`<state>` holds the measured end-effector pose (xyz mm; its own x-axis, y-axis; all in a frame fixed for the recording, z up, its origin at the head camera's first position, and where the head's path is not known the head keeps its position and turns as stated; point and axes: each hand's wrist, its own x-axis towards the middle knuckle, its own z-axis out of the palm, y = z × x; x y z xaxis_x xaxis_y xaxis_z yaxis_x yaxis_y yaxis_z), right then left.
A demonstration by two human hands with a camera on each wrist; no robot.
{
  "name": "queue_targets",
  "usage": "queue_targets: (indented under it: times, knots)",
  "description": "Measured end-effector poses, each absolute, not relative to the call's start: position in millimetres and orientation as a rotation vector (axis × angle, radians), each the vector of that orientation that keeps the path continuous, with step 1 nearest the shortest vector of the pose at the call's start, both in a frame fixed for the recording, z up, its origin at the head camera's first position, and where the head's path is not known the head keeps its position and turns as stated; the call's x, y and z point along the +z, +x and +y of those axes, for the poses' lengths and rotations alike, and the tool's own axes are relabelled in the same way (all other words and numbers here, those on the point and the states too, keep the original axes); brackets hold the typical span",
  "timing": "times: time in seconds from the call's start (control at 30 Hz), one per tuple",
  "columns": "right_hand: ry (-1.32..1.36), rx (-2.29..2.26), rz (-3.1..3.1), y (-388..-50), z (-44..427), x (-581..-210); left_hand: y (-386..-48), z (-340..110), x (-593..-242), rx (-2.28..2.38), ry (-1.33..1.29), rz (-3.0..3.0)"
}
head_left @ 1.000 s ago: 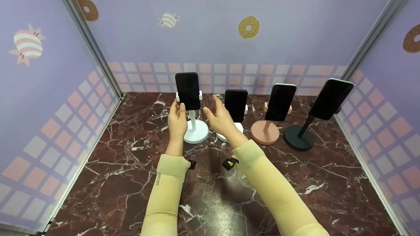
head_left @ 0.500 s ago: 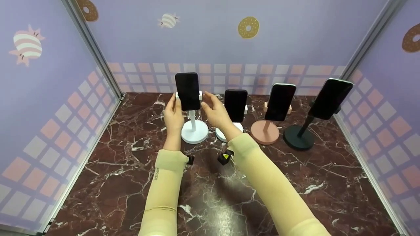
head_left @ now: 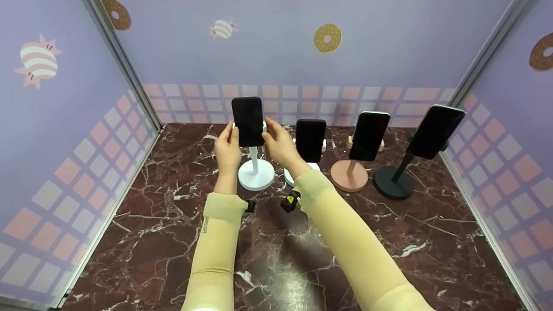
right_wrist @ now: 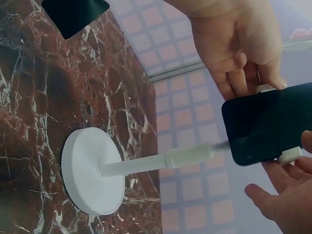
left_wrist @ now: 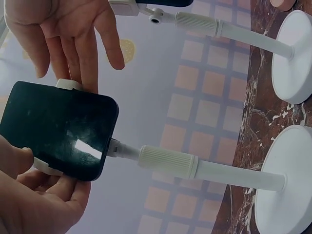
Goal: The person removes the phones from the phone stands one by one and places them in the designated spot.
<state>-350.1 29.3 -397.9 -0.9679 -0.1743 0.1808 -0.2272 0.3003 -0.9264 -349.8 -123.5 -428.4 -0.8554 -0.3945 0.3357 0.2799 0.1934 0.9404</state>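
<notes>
Fingers [left_wrist: 74,191] of the left hand [head_left: 227,152] and right hand [head_left: 283,149] are pinching the two sides of the clamp [right_wrist: 291,155], with the phone [head_left: 247,123] upright between them, perched at the top of a white stand [head_left: 256,178] at the left end of the row. Next along sit another white stand [left_wrist: 298,63], a pink stand [head_left: 345,178] and a black stand [head_left: 394,185], each with its own phone, and it's all on a dark red veined table [head_left: 151,259] with a purple wall [head_left: 276,60] behind.

Left sleeve [head_left: 218,246]: bore small dark lettering [head_left: 205,225]
Wording: seemed to begin "Let's"; the rest was too small to read
</notes>
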Motion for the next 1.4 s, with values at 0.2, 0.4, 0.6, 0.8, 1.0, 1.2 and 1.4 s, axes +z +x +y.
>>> queue_targets:
  times: [0.2, 0.4, 0.6, 0.8, 1.0, 1.2, 1.4]
  knots:
    - [0.357, 1.788, -2.452, -353.8, 25.7, -400.6, -350.0, -123.6, -429.5, -1.724, 0.138, -1.947]
    - [0.303, 1.797, -2.381, -354.4, 21.5, -402.9, -349.7, -121.3, -429.1, -1.791, 0.152, -1.884]
    - [0.252, 1.811, -2.276, -352.9, 17.4, -405.5, -346.4, -120.0, -430.4, -1.817, 0.137, -1.845]
    - [0.239, 1.812, -2.253, -349.0, 16.6, -406.9, -340.6, -121.3, -432.6, -1.801, 0.141, -1.823]
    - [0.259, 1.829, -2.234, -342.3, 17.1, -403.6, -332.9, -122.9, -428.7, -1.843, 0.106, -1.756]
    - [0.292, 1.87, -2.21, -328.9, 21.2, -399.9, -316.9, -122.0, -425.3, -1.886, 0.07, -1.699]
    - [0.326, 1.924, -2.132, -308.4, 30.1, -397.9, -295.6, -117.1, -421.1, -1.88, 0.005, -1.659]
